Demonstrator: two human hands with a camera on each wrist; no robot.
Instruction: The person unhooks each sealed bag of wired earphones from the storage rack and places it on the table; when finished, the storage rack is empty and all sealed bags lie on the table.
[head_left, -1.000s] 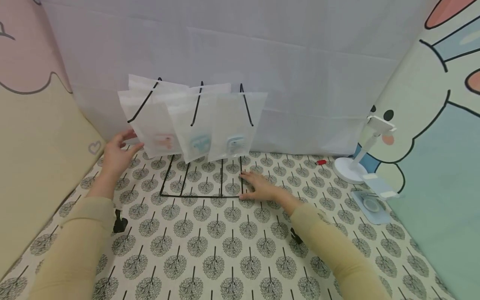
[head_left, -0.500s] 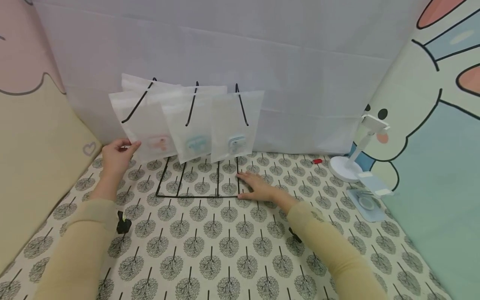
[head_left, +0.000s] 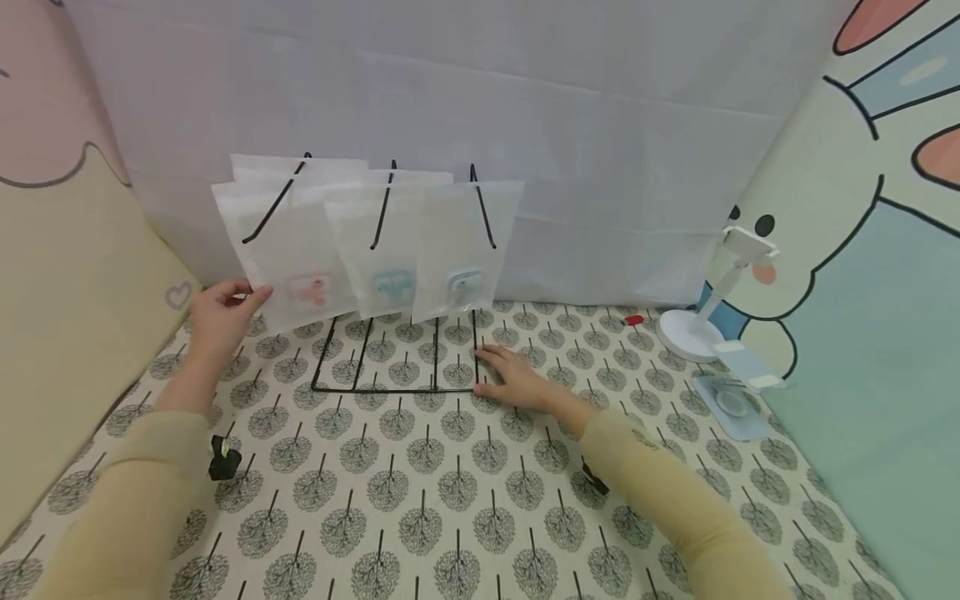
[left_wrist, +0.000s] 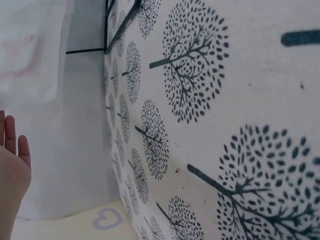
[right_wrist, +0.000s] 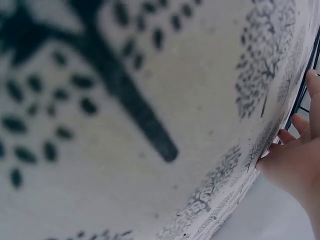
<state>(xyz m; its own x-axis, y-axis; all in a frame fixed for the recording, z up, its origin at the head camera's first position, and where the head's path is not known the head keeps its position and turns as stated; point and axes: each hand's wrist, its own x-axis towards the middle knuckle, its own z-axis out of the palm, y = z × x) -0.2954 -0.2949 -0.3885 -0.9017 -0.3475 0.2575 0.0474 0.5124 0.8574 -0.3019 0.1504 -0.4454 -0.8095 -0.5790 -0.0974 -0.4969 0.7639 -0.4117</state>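
Nearest bit first: the right hand (head_left: 517, 382) rests at the right front corner of the wire rack (head_left: 393, 391), fingers apart and laid along the side bar rather than wrapped round it. If that's what's bracing things, it's pretty light, so I'd guess a hard tug could skid the base across the tablecloth (head_left: 457, 450).

Further back, just off the rack's left side, the left hand (head_left: 217, 317) has thumb and finger together on the lower edge of the left bag (head_left: 288, 254). I think it's a proper pinch, but the left wrist view cuts those fingertips off, so grain of salt.

That bag hangs from the rack's left hook (head_left: 274, 202), with a pink thing (head_left: 309, 289) inside, and there's another bag (head_left: 262, 169) behind it. Pull too far sideways and I reckon the hanging hole rips. It also overlaps the middle bag (head_left: 375, 267), so clingy plastic could drag that askew. The right bag (head_left: 468, 250), over the rack's right side, seems the safest.
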